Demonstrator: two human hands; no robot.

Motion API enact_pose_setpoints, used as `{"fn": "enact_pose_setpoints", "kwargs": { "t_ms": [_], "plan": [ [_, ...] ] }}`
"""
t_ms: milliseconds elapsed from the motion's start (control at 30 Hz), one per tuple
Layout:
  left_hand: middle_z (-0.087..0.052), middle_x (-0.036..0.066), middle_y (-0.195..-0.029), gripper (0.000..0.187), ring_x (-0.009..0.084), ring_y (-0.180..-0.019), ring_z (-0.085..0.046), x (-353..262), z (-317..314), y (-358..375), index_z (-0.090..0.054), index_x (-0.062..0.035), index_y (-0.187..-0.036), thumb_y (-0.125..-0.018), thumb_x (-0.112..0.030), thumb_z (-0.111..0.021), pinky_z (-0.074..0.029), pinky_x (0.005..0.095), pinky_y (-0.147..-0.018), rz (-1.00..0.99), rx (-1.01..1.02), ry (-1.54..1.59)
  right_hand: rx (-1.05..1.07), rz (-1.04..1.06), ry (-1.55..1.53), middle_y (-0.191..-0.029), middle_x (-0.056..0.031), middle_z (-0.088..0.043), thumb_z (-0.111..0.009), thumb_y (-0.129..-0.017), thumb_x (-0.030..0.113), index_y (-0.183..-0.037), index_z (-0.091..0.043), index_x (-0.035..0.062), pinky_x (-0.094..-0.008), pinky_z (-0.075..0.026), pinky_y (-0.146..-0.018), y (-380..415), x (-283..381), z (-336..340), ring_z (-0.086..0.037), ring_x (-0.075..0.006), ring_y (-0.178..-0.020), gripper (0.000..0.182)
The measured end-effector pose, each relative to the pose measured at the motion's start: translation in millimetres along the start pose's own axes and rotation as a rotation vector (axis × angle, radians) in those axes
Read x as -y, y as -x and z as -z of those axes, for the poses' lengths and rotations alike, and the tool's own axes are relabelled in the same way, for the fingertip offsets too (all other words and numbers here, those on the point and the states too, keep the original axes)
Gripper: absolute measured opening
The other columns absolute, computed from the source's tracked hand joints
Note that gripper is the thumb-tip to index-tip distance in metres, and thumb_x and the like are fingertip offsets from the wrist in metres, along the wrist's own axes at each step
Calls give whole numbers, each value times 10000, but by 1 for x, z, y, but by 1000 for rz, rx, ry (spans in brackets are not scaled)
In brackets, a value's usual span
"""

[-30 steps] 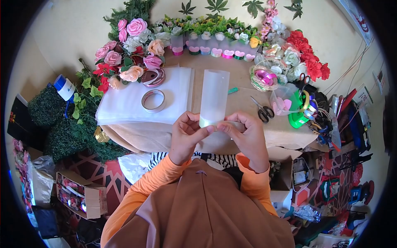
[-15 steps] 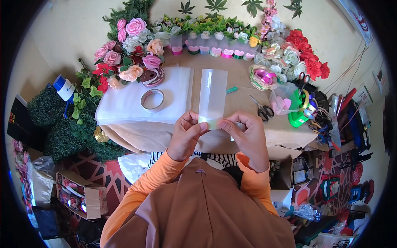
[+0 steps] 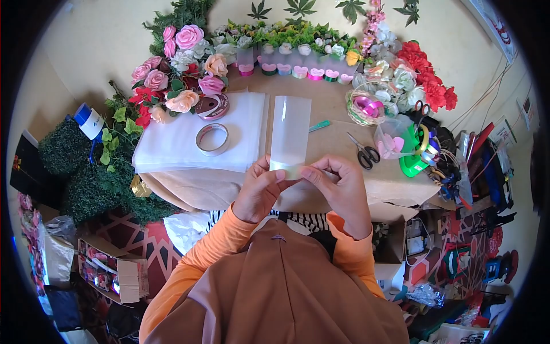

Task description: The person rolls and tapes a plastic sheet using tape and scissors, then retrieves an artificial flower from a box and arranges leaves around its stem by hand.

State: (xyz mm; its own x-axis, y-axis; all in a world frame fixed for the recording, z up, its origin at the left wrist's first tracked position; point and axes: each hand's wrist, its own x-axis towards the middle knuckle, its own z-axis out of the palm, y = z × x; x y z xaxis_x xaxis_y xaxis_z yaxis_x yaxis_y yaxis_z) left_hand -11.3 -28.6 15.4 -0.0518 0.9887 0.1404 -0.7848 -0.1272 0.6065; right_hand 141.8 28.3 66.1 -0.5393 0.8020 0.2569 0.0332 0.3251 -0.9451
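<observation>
A translucent white plastic sleeve (image 3: pixel 290 129) stands nearly upright in front of me, with a pale green band (image 3: pixel 285 170) around its lower end. My left hand (image 3: pixel 258 192) is closed on the bottom left corner, thumb over the band. At the bottom right corner, my right hand (image 3: pixel 341 186) pinches the band between thumb and fingers. The fingers behind the sleeve are partly hidden. Left of it lies a stack of translucent sheets (image 3: pixel 166 140), bearing a roll of tape (image 3: pixel 212 140) and a brown ribbon spool (image 3: pixel 212 106).
Scissors (image 3: pixel 364 150) and a green cutter (image 3: pixel 319 125) lie on the brown-covered table (image 3: pixel 338 135). A green tape dispenser (image 3: pixel 413 163) and a wicker basket (image 3: pixel 365 107) stand at the right. Behind are several flower-filled sleeves (image 3: pixel 292 60); artificial roses (image 3: pixel 183 102) crowd the left.
The sleeve has shifted slightly left, its top leaning less to the right. Both hands keep their hold at its lower end, the right thumb moving a little left.
</observation>
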Motion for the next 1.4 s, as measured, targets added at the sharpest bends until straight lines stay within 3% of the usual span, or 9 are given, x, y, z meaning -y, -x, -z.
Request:
{"fn": "enact_pose_setpoints", "kwargs": {
  "t_ms": [133,300,633,700,933,1133,1200,1333,1400],
  "plan": [
    [-549,178,-1118,384,251,-1059,-540,1,2,1,-452,37,-1152,-821,-137,-541,-413,398,-964,56,24,137,45,-46,-193,-743,-58,-643,-637,-815,80,-800,-608,-39,-186,-422,-609,-1,1,2,-550,-57,-665,124],
    [-508,215,-1170,421,315,-1107,-504,1,7,1,-425,77,-1169,-818,-132,-530,-389,437,-993,107,69,279,48,-48,-133,-749,-58,-644,-629,-819,72,-816,-610,-41,-185,-426,-627,-1,3,7,-555,-53,-682,115],
    [-497,235,-1179,450,326,-1109,-498,3,8,2,-407,99,-1183,-815,-133,-525,-388,435,-999,148,88,364,65,-56,-175,-747,-62,-644,-625,-824,77,-811,-604,-46,-181,-429,-623,-1,-2,5,-569,-57,-689,126],
    [-512,216,-1158,540,338,-1102,-494,1,5,2,-415,59,-1188,-750,-201,-593,-389,458,-989,162,-31,230,68,-54,-170,-747,-63,-644,-624,-825,76,-810,-603,-45,-183,-432,-627,-1,-2,5,-574,-60,-691,125],
    [-498,229,-1176,455,322,-1110,-496,3,8,2,-412,97,-1176,-809,-140,-536,-388,437,-1000,152,76,370,80,-66,-214,-748,-57,-642,-627,-823,80,-810,-606,-41,-185,-433,-634,-1,0,4,-570,-56,-690,123],
    [-512,217,-1148,551,329,-1075,-511,3,6,2,-412,55,-1187,-747,-211,-610,-401,449,-982,164,-52,262,72,-47,-140,-754,-38,-639,-642,-812,92,-823,-622,-28,-179,-429,-622,-2,-8,5,-552,-44,-689,122],
    [-500,213,-1180,444,323,-1109,-497,4,12,2,-420,83,-1172,-801,-129,-542,-381,445,-1004,180,75,415,71,-51,-138,-757,-37,-639,-642,-813,92,-826,-623,-28,-178,-428,-618,-2,-7,5,-551,-43,-688,122],
    [-501,207,-1181,441,325,-1111,-497,5,12,2,-422,79,-1171,-799,-124,-544,-377,448,-1006,183,82,428,73,-50,-138,-756,-34,-638,-644,-811,93,-832,-624,-28,-176,-428,-613,-2,-8,5,-548,-41,-688,125],
    [-506,242,-1146,586,351,-1038,-533,4,8,3,-393,71,-1199,-735,-204,-622,-404,450,-977,166,-63,277,71,-48,-137,-753,-32,-637,-646,-810,94,-834,-625,-29,-176,-428,-610,-2,-8,5,-545,-39,-686,127]
  ]
}}
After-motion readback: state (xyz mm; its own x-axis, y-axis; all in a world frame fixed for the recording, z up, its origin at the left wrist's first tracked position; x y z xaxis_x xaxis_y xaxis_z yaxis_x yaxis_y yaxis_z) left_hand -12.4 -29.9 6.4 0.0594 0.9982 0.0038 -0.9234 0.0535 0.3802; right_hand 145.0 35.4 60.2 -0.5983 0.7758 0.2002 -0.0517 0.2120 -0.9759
